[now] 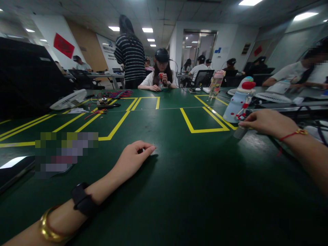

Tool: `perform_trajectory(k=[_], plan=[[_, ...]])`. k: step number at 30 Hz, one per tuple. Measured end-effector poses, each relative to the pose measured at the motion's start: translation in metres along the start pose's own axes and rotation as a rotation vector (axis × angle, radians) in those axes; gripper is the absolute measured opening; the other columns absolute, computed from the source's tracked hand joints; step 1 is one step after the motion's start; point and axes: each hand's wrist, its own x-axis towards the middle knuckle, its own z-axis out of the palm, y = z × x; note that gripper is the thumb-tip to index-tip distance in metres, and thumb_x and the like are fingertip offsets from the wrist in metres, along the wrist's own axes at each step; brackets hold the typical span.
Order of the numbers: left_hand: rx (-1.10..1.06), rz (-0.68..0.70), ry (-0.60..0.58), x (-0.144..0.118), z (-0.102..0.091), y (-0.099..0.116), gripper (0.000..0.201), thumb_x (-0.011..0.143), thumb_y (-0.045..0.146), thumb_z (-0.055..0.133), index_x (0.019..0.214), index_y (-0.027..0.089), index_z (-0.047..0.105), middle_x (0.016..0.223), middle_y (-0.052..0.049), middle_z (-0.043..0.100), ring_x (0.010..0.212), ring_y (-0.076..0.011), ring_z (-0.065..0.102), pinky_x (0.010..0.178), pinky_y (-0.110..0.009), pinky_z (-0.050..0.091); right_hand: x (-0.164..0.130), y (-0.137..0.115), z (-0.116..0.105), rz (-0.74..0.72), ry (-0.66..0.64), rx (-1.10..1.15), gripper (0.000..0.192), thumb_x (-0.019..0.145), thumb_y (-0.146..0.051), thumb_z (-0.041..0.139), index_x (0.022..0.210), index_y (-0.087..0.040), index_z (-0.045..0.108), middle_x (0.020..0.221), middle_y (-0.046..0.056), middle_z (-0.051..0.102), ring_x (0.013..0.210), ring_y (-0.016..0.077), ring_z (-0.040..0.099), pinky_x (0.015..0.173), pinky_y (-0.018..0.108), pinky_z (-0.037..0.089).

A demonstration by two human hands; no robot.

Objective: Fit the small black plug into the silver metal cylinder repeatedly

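Note:
My left hand (135, 153) hovers low over, or rests on, the green tabletop (179, 184) near the middle. Its thumb and index finger are pinched together; a tiny dark speck shows at the tips, too small to name. On the right, my right hand (269, 123) grips a small grey cylinder (240, 132) from above between thumb and fingers. The cylinder is slightly tilted and its lower end is at or close to the table. Just behind that hand stands a light-blue bottle (234, 106) with a red and white top.
Yellow tape lines (210, 131) mark the table. Left lie a phone-like black device (15, 171), a blurred-out item (66, 153), red wires (96, 112) and a white fan (69, 99). A clear bottle (216, 85) stands farther back. Across the table sits a person (161, 73).

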Motion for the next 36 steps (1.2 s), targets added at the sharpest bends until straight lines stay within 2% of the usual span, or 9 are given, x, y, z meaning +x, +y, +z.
perform_trajectory(k=[4, 8, 14, 21, 24, 26, 28, 32, 36], plan=[[-0.008, 0.009, 0.014, 0.001, 0.001, 0.0, 0.038, 0.08, 0.052, 0.047, 0.089, 0.022, 0.069, 0.09, -0.005, 0.068, 0.081, -0.0216, 0.06, 0.07, -0.032, 0.043, 0.0, 0.001, -0.001, 0.02, 0.01, -0.004, 0.043, 0.071, -0.057, 0.054, 0.086, -0.02, 0.069, 0.086, 0.009, 0.063, 0.077, 0.0193, 0.053, 0.068, 0.031, 0.035], [-0.003, 0.003, 0.009, 0.0, 0.001, -0.001, 0.039, 0.08, 0.052, 0.047, 0.09, 0.022, 0.069, 0.089, -0.005, 0.068, 0.08, -0.0212, 0.059, 0.069, -0.032, 0.043, 0.001, 0.004, 0.0, -0.044, -0.014, 0.047, 0.033, 0.072, -0.047, 0.058, 0.086, -0.02, 0.069, 0.086, 0.008, 0.064, 0.077, 0.0168, 0.053, 0.069, 0.029, 0.034], [0.0, 0.009, 0.002, 0.0, 0.001, -0.002, 0.038, 0.081, 0.052, 0.047, 0.09, 0.022, 0.069, 0.089, -0.004, 0.067, 0.081, -0.0208, 0.059, 0.071, -0.032, 0.043, -0.003, 0.004, -0.005, -0.039, 0.002, 0.067, 0.042, 0.068, -0.053, 0.059, 0.084, -0.016, 0.07, 0.084, 0.012, 0.064, 0.075, 0.0178, 0.053, 0.068, 0.03, 0.032], [0.004, 0.014, -0.001, 0.0, 0.0, -0.001, 0.038, 0.081, 0.052, 0.047, 0.09, 0.022, 0.069, 0.091, -0.005, 0.067, 0.083, -0.0214, 0.059, 0.072, -0.032, 0.043, -0.001, 0.005, -0.002, -0.076, -0.01, 0.107, 0.026, 0.072, -0.038, 0.061, 0.082, -0.015, 0.068, 0.083, 0.011, 0.064, 0.073, 0.0167, 0.054, 0.068, 0.029, 0.034], [0.002, 0.009, -0.003, -0.001, 0.0, -0.001, 0.038, 0.081, 0.052, 0.047, 0.09, 0.022, 0.068, 0.091, -0.005, 0.067, 0.082, -0.0211, 0.059, 0.072, -0.033, 0.042, 0.002, 0.007, 0.001, -0.076, -0.043, 0.163, 0.036, 0.069, -0.042, 0.063, 0.09, -0.014, 0.066, 0.089, 0.011, 0.064, 0.076, 0.0165, 0.055, 0.069, 0.029, 0.035], [-0.003, 0.004, -0.004, 0.0, 0.0, -0.001, 0.038, 0.081, 0.052, 0.047, 0.09, 0.022, 0.068, 0.09, -0.004, 0.067, 0.081, -0.0208, 0.058, 0.071, -0.032, 0.042, 0.002, 0.006, 0.003, -0.124, -0.067, 0.184, 0.048, 0.063, -0.047, 0.067, 0.096, -0.012, 0.063, 0.093, 0.013, 0.063, 0.078, 0.0168, 0.055, 0.068, 0.028, 0.036], [-0.007, 0.004, -0.006, 0.0, 0.001, -0.002, 0.038, 0.081, 0.052, 0.047, 0.09, 0.022, 0.068, 0.09, -0.004, 0.067, 0.082, -0.0207, 0.058, 0.071, -0.032, 0.042, 0.001, 0.003, 0.003, -0.2, -0.048, 0.144, 0.049, 0.061, -0.048, 0.068, 0.093, -0.011, 0.064, 0.09, 0.013, 0.064, 0.076, 0.0167, 0.055, 0.068, 0.028, 0.036], [0.001, 0.005, -0.003, 0.001, 0.001, -0.002, 0.038, 0.081, 0.052, 0.047, 0.089, 0.022, 0.069, 0.091, -0.005, 0.067, 0.082, -0.021, 0.059, 0.071, -0.032, 0.042, -0.013, -0.02, 0.002, -0.377, 0.113, 0.126, 0.039, 0.071, -0.047, 0.06, 0.088, -0.013, 0.067, 0.083, 0.009, 0.065, 0.072, 0.0152, 0.056, 0.067, 0.028, 0.038], [0.002, 0.002, 0.002, 0.001, 0.002, -0.003, 0.037, 0.081, 0.051, 0.048, 0.089, 0.022, 0.069, 0.091, -0.004, 0.067, 0.082, -0.0211, 0.059, 0.072, -0.032, 0.042, -0.052, -0.074, 0.006, -0.636, 0.278, 0.381, 0.035, 0.078, -0.043, 0.055, 0.098, -0.017, 0.066, 0.092, 0.007, 0.066, 0.079, 0.0137, 0.059, 0.072, 0.026, 0.044]])
